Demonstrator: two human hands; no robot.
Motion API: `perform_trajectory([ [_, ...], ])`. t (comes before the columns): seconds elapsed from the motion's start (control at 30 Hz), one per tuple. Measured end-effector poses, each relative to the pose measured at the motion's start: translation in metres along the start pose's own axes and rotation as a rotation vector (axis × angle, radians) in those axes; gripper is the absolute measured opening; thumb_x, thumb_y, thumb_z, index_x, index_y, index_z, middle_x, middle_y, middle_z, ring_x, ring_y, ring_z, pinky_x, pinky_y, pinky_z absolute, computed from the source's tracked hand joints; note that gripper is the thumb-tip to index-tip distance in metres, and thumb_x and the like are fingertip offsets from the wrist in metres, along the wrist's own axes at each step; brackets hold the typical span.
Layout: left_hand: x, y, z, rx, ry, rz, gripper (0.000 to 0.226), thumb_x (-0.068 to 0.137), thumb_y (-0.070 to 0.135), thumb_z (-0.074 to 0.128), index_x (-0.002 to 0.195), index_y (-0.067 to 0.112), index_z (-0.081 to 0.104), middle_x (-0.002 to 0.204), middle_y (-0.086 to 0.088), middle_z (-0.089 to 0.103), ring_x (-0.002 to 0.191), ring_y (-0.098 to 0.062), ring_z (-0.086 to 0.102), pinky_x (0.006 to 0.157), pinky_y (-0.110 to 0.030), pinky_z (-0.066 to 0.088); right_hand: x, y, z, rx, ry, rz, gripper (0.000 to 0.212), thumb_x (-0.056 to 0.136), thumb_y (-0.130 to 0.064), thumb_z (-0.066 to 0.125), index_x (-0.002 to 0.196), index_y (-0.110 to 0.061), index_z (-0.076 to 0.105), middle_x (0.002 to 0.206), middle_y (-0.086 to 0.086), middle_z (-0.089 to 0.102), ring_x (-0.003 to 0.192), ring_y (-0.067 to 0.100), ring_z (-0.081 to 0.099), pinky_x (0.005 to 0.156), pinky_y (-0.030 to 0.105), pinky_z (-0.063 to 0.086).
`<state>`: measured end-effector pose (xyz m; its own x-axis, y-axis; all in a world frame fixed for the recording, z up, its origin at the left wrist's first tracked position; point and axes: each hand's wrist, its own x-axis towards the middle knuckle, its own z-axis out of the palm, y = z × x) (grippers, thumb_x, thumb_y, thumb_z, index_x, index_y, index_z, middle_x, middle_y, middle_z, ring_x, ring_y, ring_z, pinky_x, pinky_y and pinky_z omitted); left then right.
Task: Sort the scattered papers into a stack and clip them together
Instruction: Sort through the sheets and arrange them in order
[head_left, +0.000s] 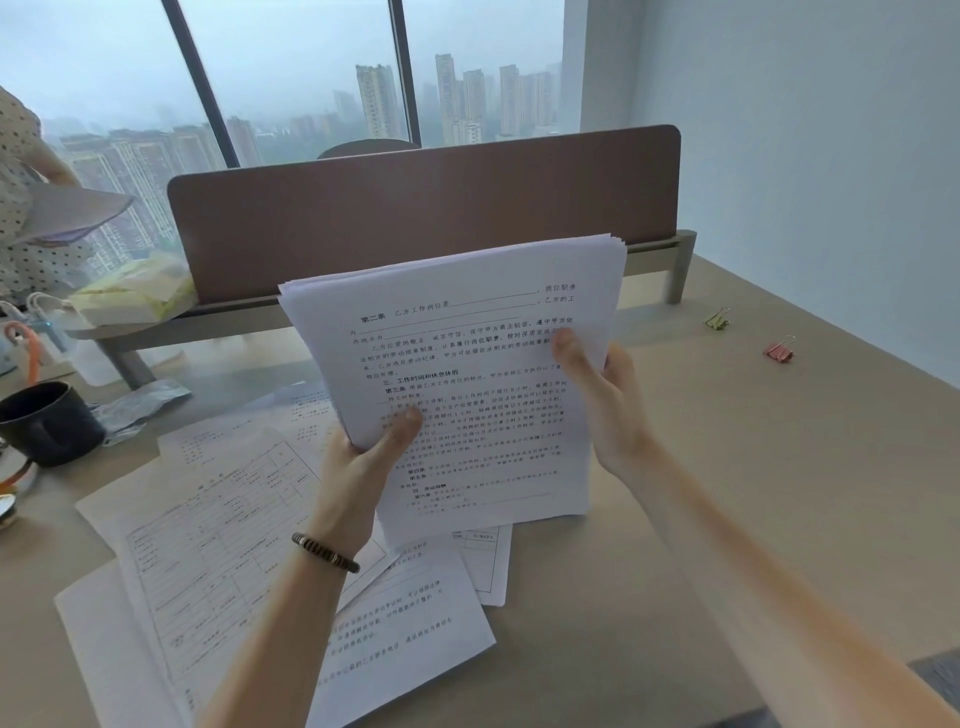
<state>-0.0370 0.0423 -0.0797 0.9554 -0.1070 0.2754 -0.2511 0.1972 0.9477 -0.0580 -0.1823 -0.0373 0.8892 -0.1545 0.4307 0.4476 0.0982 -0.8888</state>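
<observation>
A thick stack of printed white papers (467, 332) is held upright above the desk, its edges unevenly fanned at the top. My left hand (363, 467) grips its lower left edge, thumb on the front page. My right hand (602, 395) holds the right edge, thumb across the print. Several loose sheets (218, 530) with tables and text lie spread on the desk below and to the left. A green binder clip (718, 318) and a pink binder clip (780, 349) lie far right on the desk.
A brown divider panel (415, 208) stands behind the stack. A dark mug (49, 421) sits at the left, near plastic wrappers and a tissue pack (135, 293). A person in a dotted top is at the far left. The beige desk (753, 493) stretches right.
</observation>
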Motion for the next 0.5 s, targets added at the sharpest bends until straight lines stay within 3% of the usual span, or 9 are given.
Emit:
perform_trajectory([
  [0.17,-0.005,-0.007,0.0,0.023,-0.038,-0.028,0.039,0.073,0.035,0.076,0.111,0.028,0.072,0.119,-0.002,0.074,0.111,-0.023,0.069,0.091,-0.045,0.058,-0.007,0.001,0.001,0.027,-0.007,0.08,0.013,0.087,-0.03,0.068,0.096,-0.031,0.076,0.1,-0.004,0.079,0.093,0.018,0.076,0.074,0.032,0.06],
  [0.27,-0.005,-0.007,0.0,0.066,-0.037,-0.011,0.031,0.085,0.026,0.076,0.116,0.026,0.07,0.121,-0.002,0.072,0.113,-0.023,0.068,0.095,-0.05,0.055,-0.011,0.002,0.002,0.001,-0.017,0.11,0.014,0.082,-0.032,0.069,0.088,-0.037,0.08,0.097,-0.009,0.08,0.092,0.013,0.076,0.075,0.03,0.06],
  [0.37,-0.004,-0.004,-0.001,0.078,-0.021,0.041,0.028,0.087,0.022,0.068,0.112,0.035,0.071,0.121,0.003,0.072,0.114,-0.02,0.067,0.092,-0.044,0.057,-0.011,-0.002,0.004,-0.028,-0.035,0.087,0.013,0.079,-0.036,0.071,0.083,-0.045,0.079,0.093,-0.014,0.079,0.089,0.009,0.076,0.074,0.029,0.06],
  [0.5,-0.007,-0.015,-0.001,0.1,-0.019,0.036,0.03,0.089,0.025,0.066,0.119,0.029,0.067,0.123,0.002,0.07,0.116,-0.019,0.065,0.093,-0.042,0.056,-0.015,0.009,0.002,-0.059,-0.034,0.104,0.013,0.079,-0.038,0.073,0.084,-0.047,0.079,0.096,-0.014,0.079,0.092,0.01,0.076,0.079,0.033,0.063],
])
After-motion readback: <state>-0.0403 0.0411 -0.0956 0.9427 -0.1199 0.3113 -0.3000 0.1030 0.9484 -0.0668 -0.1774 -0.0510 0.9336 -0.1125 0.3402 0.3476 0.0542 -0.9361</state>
